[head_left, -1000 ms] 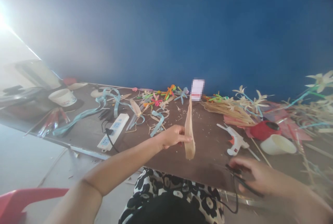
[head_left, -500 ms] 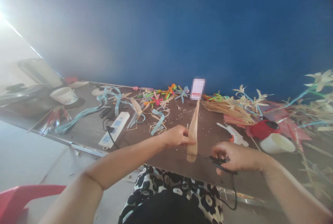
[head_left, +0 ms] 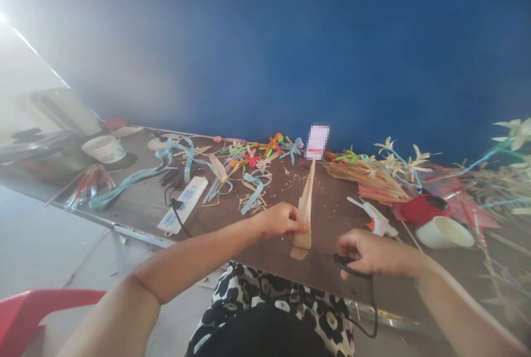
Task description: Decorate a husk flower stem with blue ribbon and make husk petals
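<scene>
Right now you're pinching the dried leaf strip (head_left: 307,196) upright w/ your left hand (head_left: 281,220): tip rising above the grip, wide end hanging just below. Your right hand (head_left: 367,254), just beside, is clasping a black tool (head_left: 346,262). A glue gun (head_left: 373,217) is lying beyond that on the table (head_left: 336,210).

Both your arms are bare along the whole length that shows, the left one from above the elbow down to the wrist. Your left hand (head_left: 282,220) and right hand (head_left: 367,252) are bare too, the fingers slightly blurred. Between your arms, low in the middle of the view, is your printed garment (head_left: 290,297): black fabric scattered with white flower shapes, each with rounded petals and a dark centre. Lower down, a plain black patch (head_left: 265,337) of cloth covers part of the print
</scene>
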Demonstrator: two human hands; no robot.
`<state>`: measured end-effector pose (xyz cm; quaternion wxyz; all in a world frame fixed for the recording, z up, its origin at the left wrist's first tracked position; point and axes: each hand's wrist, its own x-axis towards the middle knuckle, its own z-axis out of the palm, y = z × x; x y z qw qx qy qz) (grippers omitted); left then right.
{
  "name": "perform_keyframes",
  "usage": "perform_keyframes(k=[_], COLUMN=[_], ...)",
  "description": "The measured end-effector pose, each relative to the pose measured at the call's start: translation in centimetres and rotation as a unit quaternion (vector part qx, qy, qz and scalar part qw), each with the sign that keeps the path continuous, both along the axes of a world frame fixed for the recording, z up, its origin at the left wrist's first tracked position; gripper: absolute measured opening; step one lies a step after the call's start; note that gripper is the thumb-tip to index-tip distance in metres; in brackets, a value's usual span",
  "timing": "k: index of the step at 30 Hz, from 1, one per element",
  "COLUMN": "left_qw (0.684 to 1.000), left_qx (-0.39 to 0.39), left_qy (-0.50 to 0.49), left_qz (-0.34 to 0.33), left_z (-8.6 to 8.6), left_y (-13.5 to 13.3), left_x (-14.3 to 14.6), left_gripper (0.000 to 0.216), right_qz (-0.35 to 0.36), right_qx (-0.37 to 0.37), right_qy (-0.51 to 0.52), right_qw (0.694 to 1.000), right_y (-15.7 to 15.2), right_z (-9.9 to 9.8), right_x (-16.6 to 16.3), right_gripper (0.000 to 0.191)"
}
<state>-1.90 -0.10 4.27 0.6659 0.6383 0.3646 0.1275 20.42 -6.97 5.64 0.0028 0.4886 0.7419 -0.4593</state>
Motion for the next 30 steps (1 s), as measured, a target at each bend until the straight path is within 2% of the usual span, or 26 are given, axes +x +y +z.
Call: perform_keyframes(k=[3, 8, 12, 14, 15, 17, 19, 21, 23, 25, 30], left_qw=[0.999, 0.985, 0.965, 0.961, 0.959, 0.955, 0.949, 0.948, 0.953, 0.959, 0.967], left_qx=[-0.021, -0.113, -0.135, -0.119, -0.106, -0.079, -0.065, -0.077, -0.093, -0.090, -0.021], left_qy=[-0.001, -0.032, -0.066, -0.081, -0.091, -0.114, -0.141, -0.149, -0.138, -0.122, -0.087], left_qz=[0.027, 0.128, 0.214, 0.237, 0.245, 0.261, 0.274, 0.271, 0.253, 0.238, 0.240], left_z=[-0.2, -1.7, -3.3, -3.9, -4.2, -4.4, -4.4, -4.4, -4.6, -5.1, -6.1], left_y=[-0.1, 0.2, 0.4, 0.1, -0.1, -0.6, -1.1, -1.5, -1.8, -1.9, -2.0], left_x=[-0.2, -0.7, -1.2, -1.0, -0.8, -0.1, 0.7, 1.3, 1.7, 1.8, 1.6], left_gripper=[0.027, 0.029, 0.024, 0.022, 0.021, 0.019, 0.017, 0.017, 0.018, 0.021, 0.021], right_qz=[-0.001, 0.003, -0.091, -0.156, -0.215, -0.308, -0.381, -0.407, -0.394, -0.376, -0.365], right_qx=[0.020, 0.005, -0.013, 0.008, 0.037, 0.082, 0.135, 0.172, 0.179, 0.173, 0.181], right_qy=[-0.008, 0.013, 0.131, 0.220, 0.238, 0.165, -0.005, -0.163, -0.254, -0.290, -0.305], right_qw=[1.000, 1.000, 0.987, 0.963, 0.946, 0.933, 0.915, 0.882, 0.865, 0.863, 0.861], right_y=[-0.1, -1.2, -2.5, -2.9, -3.0, -2.9, -2.6, -2.3, -1.8, -1.2, 0.0], right_z=[-0.5, -1.3, -2.8, -4.1, -4.8, -6.1, -7.3, -8.1, -8.5, -8.8, -8.9], right_x=[-0.2, 0.6, 1.3, 1.0, 0.5, -0.5, -1.2, -1.4, -1.0, -0.4, 0.2], right_gripper=[0.027, 0.018, 0.019, 0.025, 0.029, 0.033, 0.032, 0.030, 0.028, 0.028, 0.026])
